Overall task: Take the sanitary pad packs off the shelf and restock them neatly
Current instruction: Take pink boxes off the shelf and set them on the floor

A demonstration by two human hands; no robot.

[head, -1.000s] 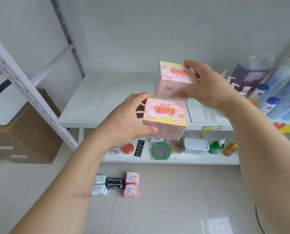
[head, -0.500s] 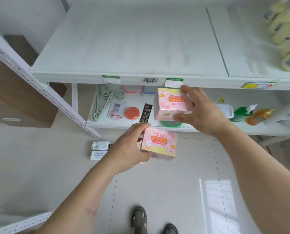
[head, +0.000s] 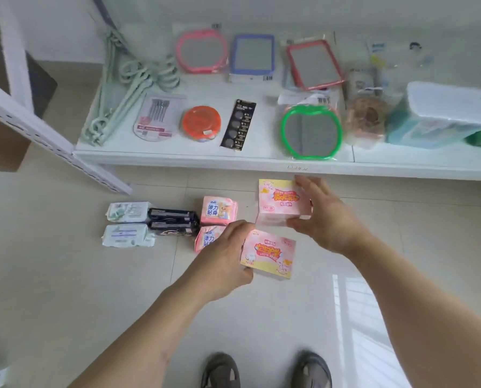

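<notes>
My left hand (head: 224,256) grips a pink and yellow pad pack (head: 270,257) low above the floor. My right hand (head: 322,217) grips a second pink pack (head: 281,201) just beyond it, to the right of the packs lying on the tiles. On the floor lie two pale green packs (head: 127,224), two black packs (head: 173,222) and two small pink packs (head: 218,210), set in a two-row block. My left hand partly hides the nearer small pink pack.
The bottom shelf (head: 177,158) runs across the back, holding mint hangers (head: 127,88), framed mirrors (head: 310,133), an orange tin (head: 201,123) and a lidded white tub (head: 446,107). A slanted white upright (head: 52,141) stands left. My shoes (head: 264,371) are at the bottom edge.
Both hands have come down from the upper shelf to just above the floor, carrying the two pink packs. My view has dropped from the upper shelf to the bottom shelf and tiles.
</notes>
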